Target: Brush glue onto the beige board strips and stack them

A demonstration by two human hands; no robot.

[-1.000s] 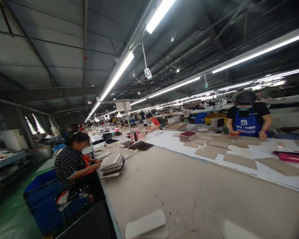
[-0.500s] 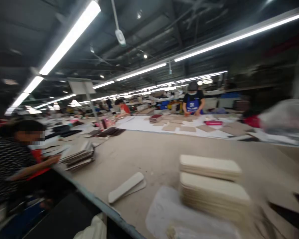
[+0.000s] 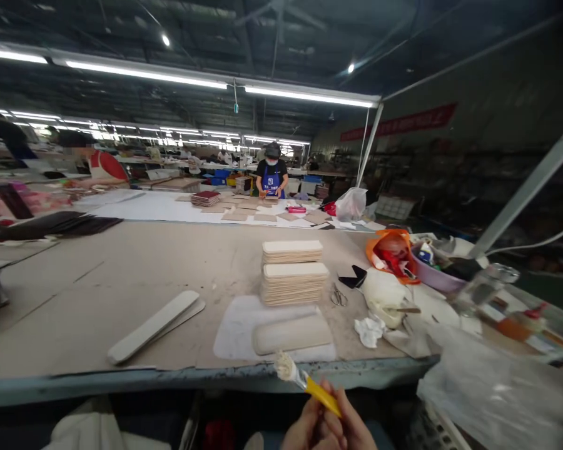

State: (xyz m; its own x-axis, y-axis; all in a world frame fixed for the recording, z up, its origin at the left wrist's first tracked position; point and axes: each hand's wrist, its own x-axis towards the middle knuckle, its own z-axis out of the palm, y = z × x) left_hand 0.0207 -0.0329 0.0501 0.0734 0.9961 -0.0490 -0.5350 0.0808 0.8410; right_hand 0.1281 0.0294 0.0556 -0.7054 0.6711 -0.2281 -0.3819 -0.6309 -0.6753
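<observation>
A paintbrush with a yellow handle and pale, coated bristles points up and left, just off the table's near edge. My right hand grips its handle from the right side. Curled close against it, my left hand also has its fingers on the lower handle; the two hands partly overlap. Beyond the bristles, a cream rounded strip lies on a white sheet. Behind that stand two stacks of similar strips, the nearer stack and the farther stack.
Two loose strips lie at left. On the right are scissors, crumpled tissue, a glue tub with a stick, an orange bag and clear plastic. A co-worker stands across the table.
The view has swung to the right, bringing the clutter on the table's right side into sight. My hands and the paintbrush now show at the bottom. The nearby person at left is out of view.
</observation>
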